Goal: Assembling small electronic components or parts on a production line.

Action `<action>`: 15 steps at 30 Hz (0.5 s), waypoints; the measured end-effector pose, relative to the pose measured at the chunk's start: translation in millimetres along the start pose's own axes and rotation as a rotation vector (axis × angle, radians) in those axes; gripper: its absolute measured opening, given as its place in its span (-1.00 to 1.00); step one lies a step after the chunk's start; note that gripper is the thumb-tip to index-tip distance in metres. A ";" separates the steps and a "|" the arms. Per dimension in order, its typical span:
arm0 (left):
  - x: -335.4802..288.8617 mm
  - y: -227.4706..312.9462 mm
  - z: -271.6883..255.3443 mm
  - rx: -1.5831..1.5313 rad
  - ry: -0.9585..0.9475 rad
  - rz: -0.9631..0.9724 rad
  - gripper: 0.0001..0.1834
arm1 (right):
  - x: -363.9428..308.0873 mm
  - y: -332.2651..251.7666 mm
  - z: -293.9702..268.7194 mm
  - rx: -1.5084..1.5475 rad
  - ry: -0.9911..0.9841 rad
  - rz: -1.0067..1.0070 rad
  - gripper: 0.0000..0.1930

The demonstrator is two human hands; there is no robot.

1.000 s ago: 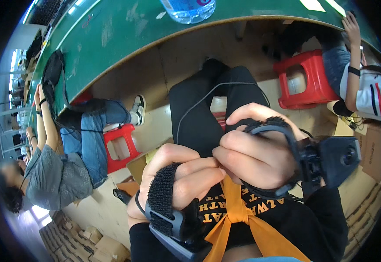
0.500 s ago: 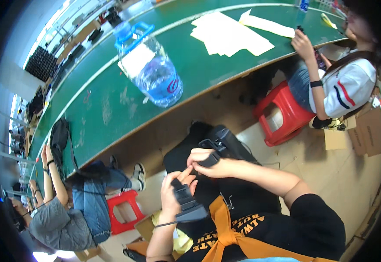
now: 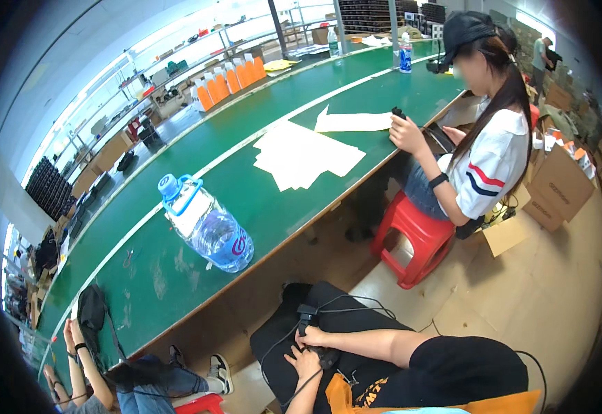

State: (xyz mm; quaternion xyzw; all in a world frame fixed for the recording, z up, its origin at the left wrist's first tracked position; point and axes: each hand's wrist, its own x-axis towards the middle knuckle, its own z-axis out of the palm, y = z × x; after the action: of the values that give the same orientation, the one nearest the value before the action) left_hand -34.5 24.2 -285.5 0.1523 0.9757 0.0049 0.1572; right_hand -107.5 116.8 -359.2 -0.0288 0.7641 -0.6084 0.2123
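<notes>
Both hands rest close together over my black-trousered lap. My left hand (image 3: 305, 361) has its fingers stretched apart across the dark cloth. A black strapped device (image 3: 328, 357) sits beside its wrist, partly hidden. Just above it, my right hand (image 3: 313, 337) is closed, its fingertips curled at a dark part; what they hold is too small to make out. Another small black boxy device (image 3: 308, 314) with a strap stands against the right hand. Thin black cables (image 3: 356, 299) run from the devices over my legs.
A green table (image 3: 156, 276) bears a large water bottle (image 3: 215, 231) with blue cap and handle, white paper sheets (image 3: 304, 155) and a black bag (image 3: 93, 307). A person (image 3: 484, 159) sits on a red stool (image 3: 411, 241) at right. Another person's arms (image 3: 84, 359) show at left.
The view has tilted up and right, showing more of the table and the seated person. My hands have come down to my lap; the left fingers now spread out.
</notes>
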 end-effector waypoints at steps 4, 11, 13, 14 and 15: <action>1.4 -8.4 1.1 0.069 -0.088 0.055 -0.45 | 2.3 -0.6 -1.9 0.089 -0.028 0.126 -0.91; 4.1 2.5 -4.5 0.075 -0.152 0.077 -0.46 | -1.7 3.4 -11.4 0.098 -0.053 0.122 -0.92; 3.0 0.2 1.9 -0.056 -0.034 0.044 -0.48 | -2.3 -0.3 -10.7 0.082 -0.061 0.120 -0.93; 3.3 0.7 4.8 -0.059 -0.034 0.033 -0.48 | -3.0 -0.9 -14.2 0.107 -0.072 0.129 -0.93; 3.7 1.5 0.0 0.012 -0.087 0.050 -0.49 | -2.5 -1.0 -14.6 0.134 -0.084 0.137 -0.94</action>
State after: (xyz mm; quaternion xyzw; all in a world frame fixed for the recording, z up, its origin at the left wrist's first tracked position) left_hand -37.4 26.7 -286.5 0.1778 0.9639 -0.0038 0.1982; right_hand -110.6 130.7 -355.0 0.0123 0.7122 -0.6406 0.2868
